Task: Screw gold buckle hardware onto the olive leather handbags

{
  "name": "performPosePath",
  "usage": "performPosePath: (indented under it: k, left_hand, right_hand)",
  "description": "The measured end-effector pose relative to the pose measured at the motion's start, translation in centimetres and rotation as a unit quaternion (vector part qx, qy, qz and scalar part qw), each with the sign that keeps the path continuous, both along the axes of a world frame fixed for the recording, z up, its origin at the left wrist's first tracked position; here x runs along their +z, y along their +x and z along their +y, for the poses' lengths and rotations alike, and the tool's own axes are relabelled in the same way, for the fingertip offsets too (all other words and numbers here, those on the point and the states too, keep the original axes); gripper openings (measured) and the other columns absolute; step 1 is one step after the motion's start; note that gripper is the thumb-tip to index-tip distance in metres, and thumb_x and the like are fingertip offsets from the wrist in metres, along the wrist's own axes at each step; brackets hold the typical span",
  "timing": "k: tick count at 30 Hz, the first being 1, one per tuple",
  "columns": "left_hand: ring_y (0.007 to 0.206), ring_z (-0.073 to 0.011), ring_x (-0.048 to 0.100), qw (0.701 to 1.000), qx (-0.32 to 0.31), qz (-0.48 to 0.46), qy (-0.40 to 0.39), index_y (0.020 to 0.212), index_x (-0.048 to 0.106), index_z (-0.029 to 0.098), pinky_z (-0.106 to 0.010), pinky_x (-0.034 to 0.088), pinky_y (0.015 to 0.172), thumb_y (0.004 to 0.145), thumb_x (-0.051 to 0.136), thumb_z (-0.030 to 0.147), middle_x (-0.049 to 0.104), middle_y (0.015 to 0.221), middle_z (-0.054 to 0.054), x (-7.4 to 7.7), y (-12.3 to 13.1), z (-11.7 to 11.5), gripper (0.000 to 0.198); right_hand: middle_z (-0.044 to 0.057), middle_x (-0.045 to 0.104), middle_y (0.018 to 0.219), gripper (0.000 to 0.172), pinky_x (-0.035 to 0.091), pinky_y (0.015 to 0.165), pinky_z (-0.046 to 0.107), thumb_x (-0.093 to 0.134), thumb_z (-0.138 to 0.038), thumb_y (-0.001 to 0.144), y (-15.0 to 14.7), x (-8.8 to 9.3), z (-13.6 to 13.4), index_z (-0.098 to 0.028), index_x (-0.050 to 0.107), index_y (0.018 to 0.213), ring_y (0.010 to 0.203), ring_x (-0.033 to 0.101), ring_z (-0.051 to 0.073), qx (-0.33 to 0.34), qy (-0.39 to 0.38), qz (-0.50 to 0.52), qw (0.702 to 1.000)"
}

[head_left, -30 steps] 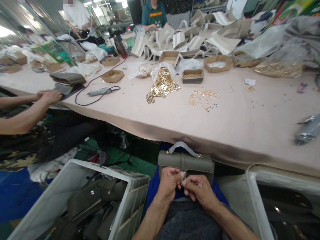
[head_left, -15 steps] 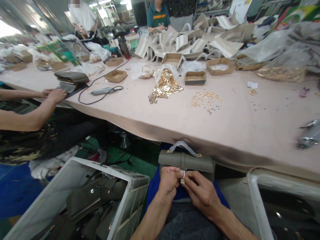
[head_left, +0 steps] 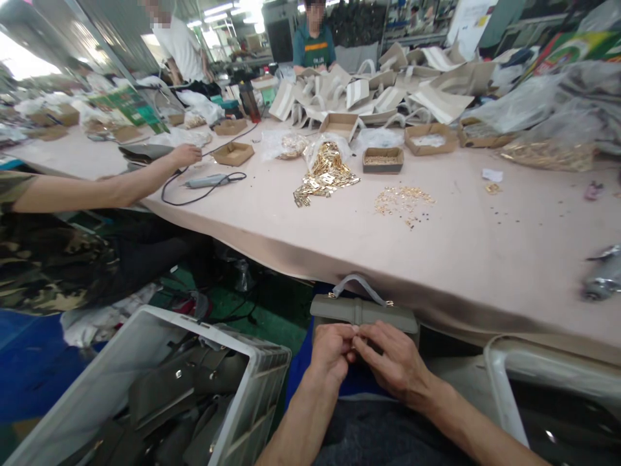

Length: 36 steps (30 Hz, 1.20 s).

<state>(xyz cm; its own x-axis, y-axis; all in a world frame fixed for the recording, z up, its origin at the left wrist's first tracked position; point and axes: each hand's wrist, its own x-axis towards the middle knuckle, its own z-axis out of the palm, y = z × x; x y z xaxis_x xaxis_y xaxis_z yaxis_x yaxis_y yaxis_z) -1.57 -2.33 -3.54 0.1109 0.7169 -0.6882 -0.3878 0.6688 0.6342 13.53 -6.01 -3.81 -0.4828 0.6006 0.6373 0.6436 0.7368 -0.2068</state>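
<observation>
A camera worn on the head faces forward and down across a worktop (head_left: 485,252), its near edge slanting through mid-frame and its far side receding toward the top. The wearer's left hand (head_left: 334,348) and right hand (head_left: 392,355) appear close to the lens, low at center, just short of that near edge.

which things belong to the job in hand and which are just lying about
Likely the job:
olive-grey handbag with pale wrapped handle, left hand and right hand before it

Seemingly lying about:
grey elongated corded tool
small white paper scrap
</observation>
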Motion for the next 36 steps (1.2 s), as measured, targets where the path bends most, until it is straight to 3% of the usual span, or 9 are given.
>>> performPosePath:
  k: [3, 7, 10, 12, 15, 18, 20, 23, 36]
  left_hand:
    - [0.035, -0.0057, 0.026, 1.000, 0.009, 0.014, -0.006, 0.040, 0.050, 0.018, -0.021, 0.023, 0.033, 0.044, 0.069, 0.020, 0.030, 0.037, 0.007, -0.3, 0.4, 0.2, 0.020]
    - [0.033, -0.0063, 0.026, 0.998, 0.023, 0.061, 0.027, 0.045, 0.055, 0.018, -0.022, 0.024, 0.031, 0.057, 0.074, 0.031, 0.040, 0.039, 0.004, 0.2, 0.6, -1.0, 0.027]
    - [0.046, -0.0115, 0.050, 0.964, 0.056, 0.189, 0.179, 0.067, 0.069, 0.015, -0.021, 0.041, 0.042, 0.077, 0.075, 0.040, 0.061, 0.058, -0.003, 0.9, 0.7, -2.8, 0.027]
    - [0.062, -0.0152, 0.064, 0.926, 0.064, 0.243, 0.282, 0.092, 0.076, 0.015, -0.023, 0.051, 0.056, 0.087, 0.073, 0.039, 0.072, 0.086, -0.009, 1.1, 0.8, -3.6, 0.024]
    - [0.056, -0.0129, 0.063, 0.921, 0.008, 0.205, 0.331, 0.118, 0.074, 0.018, -0.024, 0.051, 0.052, 0.092, 0.070, 0.039, 0.073, 0.112, -0.013, 0.7, 0.9, -3.6, 0.034]
    - [0.042, -0.0103, 0.055, 0.932, -0.035, 0.157, 0.325, 0.116, 0.076, 0.015, -0.023, 0.044, 0.043, 0.091, 0.072, 0.039, 0.074, 0.081, -0.008, 0.0, 0.9, -2.7, 0.035]
    - [0.037, -0.0093, 0.048, 0.940, -0.014, 0.134, 0.314, 0.107, 0.078, 0.013, -0.021, 0.038, 0.040, 0.089, 0.074, 0.038, 0.064, 0.056, -0.001, -0.3, 0.9, -2.2, 0.031]
    - [0.033, -0.0081, 0.042, 0.948, 0.020, 0.100, 0.301, 0.098, 0.079, 0.011, -0.019, 0.033, 0.037, 0.084, 0.079, 0.037, 0.056, 0.044, 0.003, -0.4, 0.8, -1.8, 0.029]
    - [0.029, -0.0092, 0.040, 0.954, 0.002, 0.109, 0.278, 0.090, 0.080, 0.010, -0.020, 0.029, 0.034, 0.082, 0.078, 0.045, 0.052, 0.037, 0.004, -0.3, 0.8, -1.9, 0.036]
  right_hand:
    - [0.014, 0.069, 0.108, 0.024, 0.055, 0.078, 0.036, 0.052, -0.006, 0.095, -0.2, 0.2, 0.2, -0.015, 0.066, 0.112, 0.091, 0.064, 0.022, 0.012, -0.020, 0.031, 0.999]
    - [0.011, 0.065, 0.096, 0.022, 0.053, 0.071, 0.030, 0.047, -0.009, 0.098, -0.5, 1.1, 0.6, -0.016, 0.065, 0.109, 0.083, 0.061, 0.019, 0.001, -0.140, 0.137, 0.981]
    - [0.007, 0.064, 0.087, 0.013, 0.051, 0.071, 0.030, 0.052, -0.016, 0.100, -0.2, 2.3, 1.6, -0.019, 0.065, 0.096, 0.079, 0.060, 0.018, -0.026, -0.215, 0.223, 0.950]
    - [0.005, 0.066, 0.085, 0.012, 0.051, 0.073, 0.031, 0.058, -0.023, 0.099, 0.3, 3.0, 2.3, -0.020, 0.065, 0.089, 0.077, 0.061, 0.018, -0.042, -0.265, 0.259, 0.928]
    - [0.004, 0.068, 0.082, 0.018, 0.051, 0.074, 0.029, 0.063, -0.031, 0.097, 1.0, 3.6, 3.1, -0.019, 0.068, 0.085, 0.077, 0.062, 0.018, -0.046, -0.361, 0.284, 0.887]
    - [0.003, 0.068, 0.079, 0.021, 0.051, 0.069, 0.027, 0.064, -0.036, 0.096, 1.5, 3.5, 3.3, -0.018, 0.071, 0.087, 0.072, 0.063, 0.017, -0.039, -0.435, 0.308, 0.845]
    - [0.002, 0.067, 0.074, 0.025, 0.050, 0.066, 0.027, 0.064, -0.040, 0.096, 1.7, 3.2, 3.3, -0.018, 0.072, 0.089, 0.068, 0.063, 0.016, -0.041, -0.476, 0.318, 0.819]
    - [0.002, 0.068, 0.072, 0.028, 0.051, 0.067, 0.027, 0.064, -0.044, 0.096, 1.9, 2.8, 3.3, -0.017, 0.073, 0.092, 0.067, 0.064, 0.016, -0.038, -0.510, 0.317, 0.799]
    - [0.000, 0.066, 0.066, 0.021, 0.044, 0.058, 0.025, 0.060, -0.033, 0.092, 1.3, 2.4, 2.9, -0.018, 0.074, 0.086, 0.060, 0.058, 0.015, -0.089, -0.486, 0.285, 0.822]
